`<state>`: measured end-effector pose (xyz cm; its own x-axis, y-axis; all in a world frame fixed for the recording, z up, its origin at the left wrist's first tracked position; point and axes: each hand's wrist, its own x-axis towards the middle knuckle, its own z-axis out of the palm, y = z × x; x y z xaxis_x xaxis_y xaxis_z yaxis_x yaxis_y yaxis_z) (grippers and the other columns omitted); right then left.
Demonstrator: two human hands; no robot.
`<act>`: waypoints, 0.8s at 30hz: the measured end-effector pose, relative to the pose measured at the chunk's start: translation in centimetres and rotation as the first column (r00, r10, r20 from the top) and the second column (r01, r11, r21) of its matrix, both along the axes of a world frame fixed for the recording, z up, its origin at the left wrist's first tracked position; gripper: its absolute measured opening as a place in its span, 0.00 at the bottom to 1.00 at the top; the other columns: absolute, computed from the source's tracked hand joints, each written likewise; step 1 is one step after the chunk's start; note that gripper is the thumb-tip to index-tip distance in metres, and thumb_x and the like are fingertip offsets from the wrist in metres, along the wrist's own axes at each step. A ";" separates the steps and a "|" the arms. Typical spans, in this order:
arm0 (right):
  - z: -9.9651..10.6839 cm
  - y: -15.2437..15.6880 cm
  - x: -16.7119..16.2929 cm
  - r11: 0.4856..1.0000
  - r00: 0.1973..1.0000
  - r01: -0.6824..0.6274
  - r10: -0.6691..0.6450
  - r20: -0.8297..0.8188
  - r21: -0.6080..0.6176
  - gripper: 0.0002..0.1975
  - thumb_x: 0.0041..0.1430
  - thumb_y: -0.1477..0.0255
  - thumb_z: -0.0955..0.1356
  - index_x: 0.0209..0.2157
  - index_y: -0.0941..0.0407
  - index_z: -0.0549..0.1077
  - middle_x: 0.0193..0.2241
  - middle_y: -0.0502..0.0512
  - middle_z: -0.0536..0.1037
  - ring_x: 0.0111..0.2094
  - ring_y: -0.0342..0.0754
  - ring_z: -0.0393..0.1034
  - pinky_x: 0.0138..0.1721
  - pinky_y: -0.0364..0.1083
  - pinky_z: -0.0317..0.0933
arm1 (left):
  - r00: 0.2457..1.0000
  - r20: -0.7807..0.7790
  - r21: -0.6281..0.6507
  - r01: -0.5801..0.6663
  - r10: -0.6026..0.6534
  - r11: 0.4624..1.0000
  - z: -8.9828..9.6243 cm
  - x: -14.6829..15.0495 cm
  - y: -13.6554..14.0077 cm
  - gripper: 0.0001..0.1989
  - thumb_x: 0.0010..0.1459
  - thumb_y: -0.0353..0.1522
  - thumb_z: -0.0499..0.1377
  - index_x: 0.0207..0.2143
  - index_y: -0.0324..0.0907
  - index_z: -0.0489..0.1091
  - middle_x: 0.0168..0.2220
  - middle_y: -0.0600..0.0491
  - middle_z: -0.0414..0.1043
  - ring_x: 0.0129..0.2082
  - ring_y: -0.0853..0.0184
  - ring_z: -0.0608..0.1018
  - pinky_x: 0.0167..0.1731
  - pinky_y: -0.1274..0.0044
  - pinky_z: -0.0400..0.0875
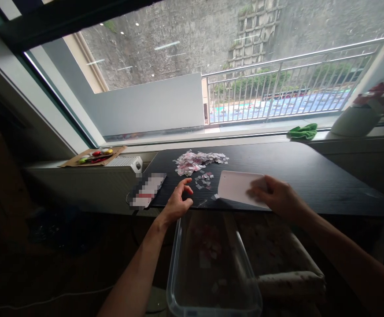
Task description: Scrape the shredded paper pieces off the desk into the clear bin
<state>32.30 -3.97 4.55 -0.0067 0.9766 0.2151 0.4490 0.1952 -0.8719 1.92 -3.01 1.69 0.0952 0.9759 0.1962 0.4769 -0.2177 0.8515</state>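
Note:
My right hand (278,193) grips the right end of a thin white board (236,187) with rounded corners and a small hole, tilted low over the black tabletop. Its left edge is close to a few loose paper scraps (204,179). Behind them lies a heap of small white and pinkish paper pieces (192,162). My left hand (179,200) is at the table's front edge, left of the loose scraps, fingers bent and thumb apart, with nothing in it. Below the table edge is a clear plastic bin (172,273) with dim paper pieces inside.
A phone-like device (147,191), partly pixelated, lies at the left end of the black table (311,176). Beyond stand a radiator (124,164), a green cloth (303,132) and a whitish container (357,119) on the sill. A patterned cushioned seat (287,255) sits right of the bin.

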 end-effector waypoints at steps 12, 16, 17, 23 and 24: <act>0.3 0.2 -0.4 0.997 0.992 -0.055 0.049 -0.116 -0.048 0.15 0.43 0.59 0.73 0.28 0.55 0.72 0.25 0.54 0.79 0.27 0.50 0.75 0.28 0.47 0.69 | 1.000 0.029 0.012 0.010 -0.011 1.000 0.3 0.1 -0.1 0.33 0.42 0.23 0.54 0.54 0.44 0.61 0.35 0.56 0.66 0.42 0.67 0.70 0.48 0.74 0.63; 1.1 0.1 1.5 0.999 0.999 0.004 -0.002 0.041 -0.051 0.12 0.43 0.61 0.72 0.27 0.54 0.73 0.23 0.52 0.79 0.24 0.49 0.74 0.25 0.46 0.67 | 0.999 0.032 0.009 0.006 -0.006 1.000 0.2 0.1 -0.1 0.33 0.42 0.23 0.54 0.55 0.44 0.60 0.35 0.56 0.66 0.41 0.67 0.70 0.44 0.75 0.64; 1.3 0.1 2.4 0.998 0.994 0.041 -0.036 0.106 -0.038 0.11 0.43 0.62 0.72 0.27 0.54 0.73 0.22 0.51 0.78 0.23 0.48 0.73 0.24 0.45 0.66 | 0.999 0.034 0.006 0.008 -0.008 1.000 0.2 0.1 -0.1 0.33 0.42 0.23 0.54 0.55 0.44 0.60 0.35 0.56 0.66 0.40 0.67 0.70 0.44 0.75 0.64; 2.1 0.9 6.2 0.987 0.996 0.082 -0.086 -0.025 -0.135 0.10 0.40 0.66 0.74 0.28 0.54 0.75 0.24 0.51 0.80 0.25 0.48 0.73 0.25 0.44 0.67 | 1.000 0.009 0.007 0.012 -0.012 1.000 0.1 0.0 -0.1 0.34 0.42 0.24 0.53 0.55 0.44 0.60 0.35 0.56 0.65 0.39 0.68 0.69 0.43 0.75 0.64; 2.0 1.2 6.0 0.983 0.992 0.072 -0.088 -0.090 -0.170 0.10 0.39 0.67 0.74 0.28 0.54 0.75 0.25 0.51 0.81 0.26 0.47 0.74 0.26 0.44 0.68 | 1.000 -0.002 0.004 0.015 -0.015 1.000 0.2 0.0 0.0 0.34 0.42 0.24 0.53 0.56 0.44 0.59 0.35 0.56 0.64 0.39 0.68 0.69 0.43 0.75 0.64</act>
